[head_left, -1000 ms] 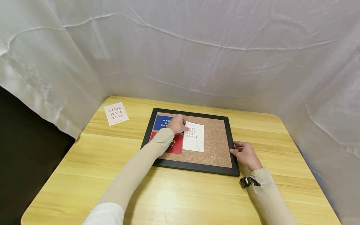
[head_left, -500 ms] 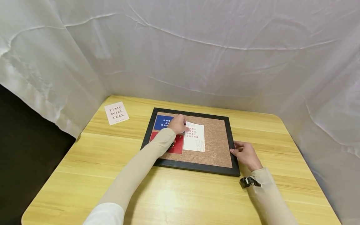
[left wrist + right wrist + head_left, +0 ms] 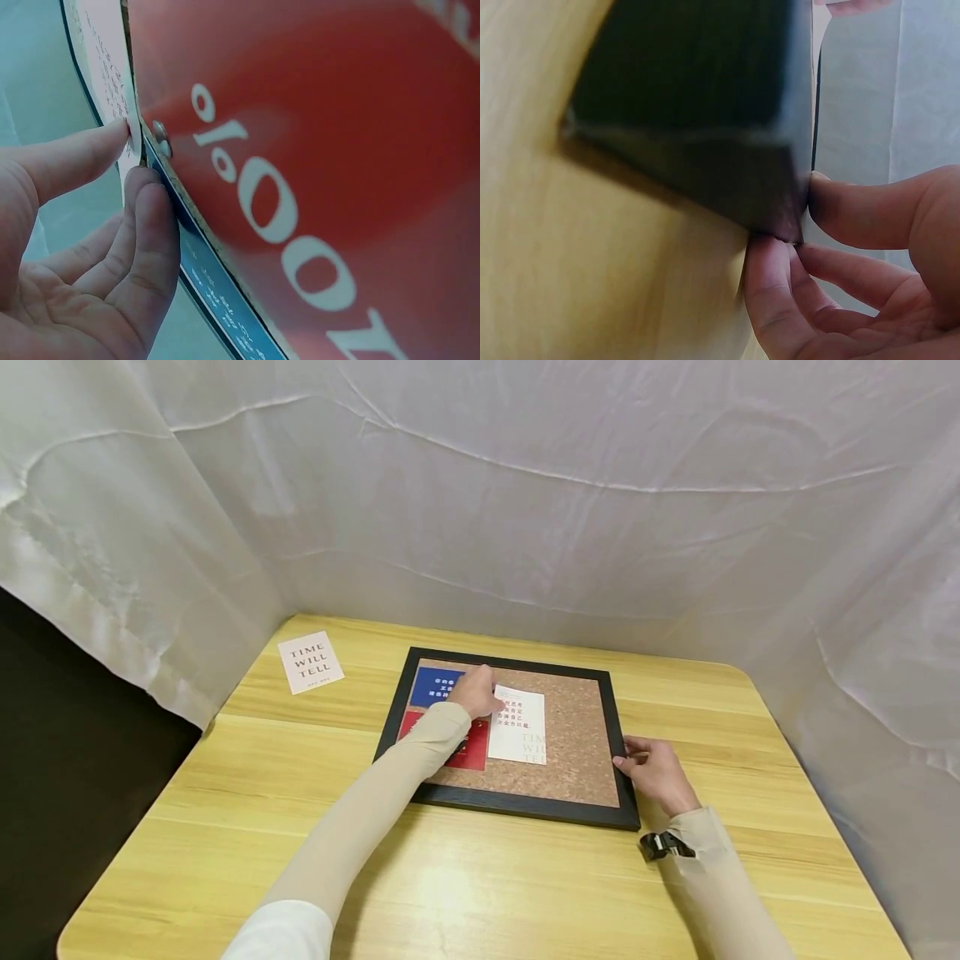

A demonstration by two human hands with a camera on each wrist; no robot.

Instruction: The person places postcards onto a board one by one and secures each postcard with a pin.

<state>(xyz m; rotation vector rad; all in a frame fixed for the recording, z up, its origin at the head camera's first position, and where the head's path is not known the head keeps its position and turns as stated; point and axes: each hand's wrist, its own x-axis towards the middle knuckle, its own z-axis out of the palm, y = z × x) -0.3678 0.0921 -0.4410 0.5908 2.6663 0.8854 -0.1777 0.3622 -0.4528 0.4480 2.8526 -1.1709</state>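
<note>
On the corkboard [image 3: 579,739], the white card [image 3: 519,731] stays put.

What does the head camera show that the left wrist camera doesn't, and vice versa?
Only the head view shows the right hand at the black frame, the wooden table and the loose card at far left.
Only the left wrist view shows the palm side of the left hand and clearly readable zeros on the red card.
Both share that hand, the red card, the white card and the blue card.
</note>
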